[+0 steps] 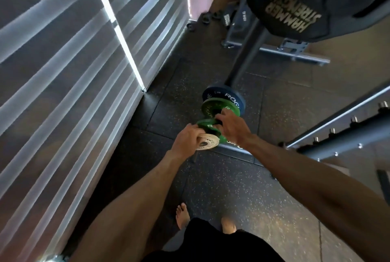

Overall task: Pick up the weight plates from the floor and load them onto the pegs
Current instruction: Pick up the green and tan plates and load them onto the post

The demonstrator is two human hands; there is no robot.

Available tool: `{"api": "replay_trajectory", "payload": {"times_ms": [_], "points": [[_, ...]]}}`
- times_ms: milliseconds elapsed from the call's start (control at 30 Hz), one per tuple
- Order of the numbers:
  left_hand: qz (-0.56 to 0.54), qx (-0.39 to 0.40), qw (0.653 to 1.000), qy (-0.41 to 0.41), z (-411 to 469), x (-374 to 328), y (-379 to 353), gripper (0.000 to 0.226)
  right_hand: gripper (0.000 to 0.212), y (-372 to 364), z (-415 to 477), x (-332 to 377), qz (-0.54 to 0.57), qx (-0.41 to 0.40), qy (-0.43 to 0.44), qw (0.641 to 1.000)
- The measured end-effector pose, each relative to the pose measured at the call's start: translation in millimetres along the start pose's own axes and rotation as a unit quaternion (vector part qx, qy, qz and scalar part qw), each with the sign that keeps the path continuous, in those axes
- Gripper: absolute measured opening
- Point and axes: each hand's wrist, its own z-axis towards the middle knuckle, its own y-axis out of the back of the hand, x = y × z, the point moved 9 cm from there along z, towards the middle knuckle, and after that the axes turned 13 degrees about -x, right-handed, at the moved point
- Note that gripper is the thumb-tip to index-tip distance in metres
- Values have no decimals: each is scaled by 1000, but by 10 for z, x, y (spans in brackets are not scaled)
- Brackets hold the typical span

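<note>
A small white plate (205,142) is gripped at its left rim by my left hand (186,138). Just behind it a small green plate (207,125) is held from the right by my right hand (232,127), whose fingers curl over its top edge. Further back a second green plate (211,107) and a larger blue plate (221,95) stand in a row along the same line, low by the upright post (247,59) of the plate rack. The peg itself is hidden by the plates and my hands.
A big black Hammer Strength plate (295,6) hangs on the rack at top right. A slatted wall (73,72) runs along the left. A steel rack with studs (341,133) stands at right. Small dark plates (205,19) lie on the far floor. My bare feet (181,215) stand below.
</note>
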Motion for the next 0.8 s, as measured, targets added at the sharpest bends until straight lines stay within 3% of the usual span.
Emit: {"api": "replay_trajectory", "payload": {"times_ms": [333, 800], "points": [[-1, 18, 987, -161, 332, -145, -119, 20, 28, 20, -87, -217, 18, -23, -148, 989], [-55, -1, 983, -173, 424, -222, -249, 20, 32, -12, -216, -278, 84, -34, -225, 970]]}}
